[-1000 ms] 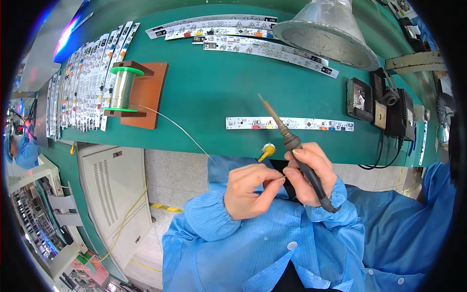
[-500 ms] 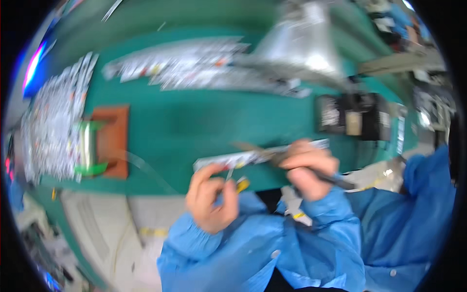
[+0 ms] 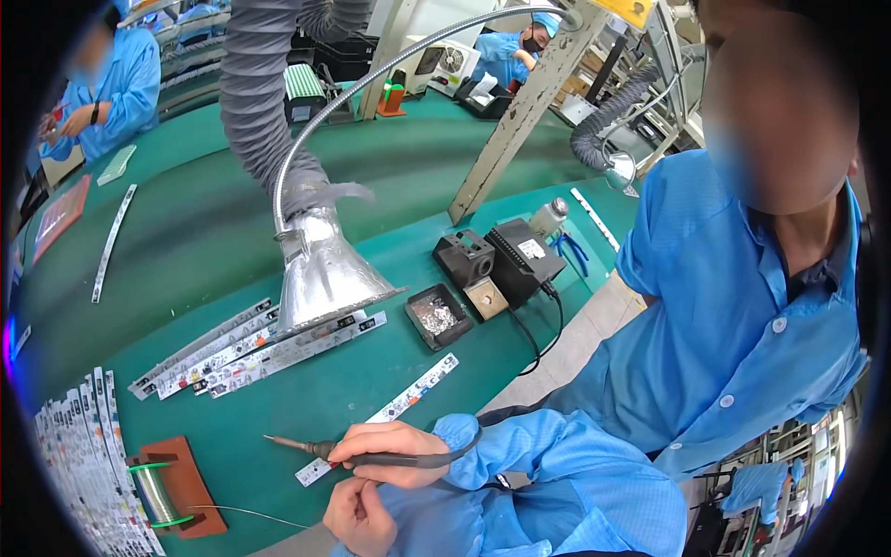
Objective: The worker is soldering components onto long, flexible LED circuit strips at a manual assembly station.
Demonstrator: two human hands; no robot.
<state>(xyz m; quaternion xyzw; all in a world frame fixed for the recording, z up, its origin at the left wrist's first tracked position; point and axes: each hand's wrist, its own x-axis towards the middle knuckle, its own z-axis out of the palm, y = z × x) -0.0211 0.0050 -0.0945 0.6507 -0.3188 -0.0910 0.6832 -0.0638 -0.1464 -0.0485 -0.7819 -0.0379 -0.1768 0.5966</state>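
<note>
My right hand (image 3: pixel 394 453) grips a soldering iron (image 3: pixel 371 459) like a pen, its bare tip pointing left above the green bench. Under that hand lies a narrow white circuit board strip (image 3: pixel 418 390), its middle partly hidden by the fingers. Nearer the bench edge, my left hand (image 3: pixel 360 515) is closed in a pinch. Thin solder wire (image 3: pixel 251 511) runs from a spool (image 3: pixel 156 494) on a brown stand (image 3: pixel 193 483) toward that hand; its end is hidden there, though earlier a short tip showed at the fingers.
A metal fume hood (image 3: pixel 329 269) hangs over stacked board strips (image 3: pixel 232 357). More strips (image 3: pixel 79 464) lie at the left. Behind the hands stand a tray of solder scraps (image 3: pixel 438 316) and a black soldering station (image 3: pixel 524 255). A person in blue (image 3: pixel 733 334) is close on the right.
The view has swung to the right and up, bringing the neighbouring person and far bench into sight. The iron's tip has moved off the strip to its left side; the left hand has drawn back.
</note>
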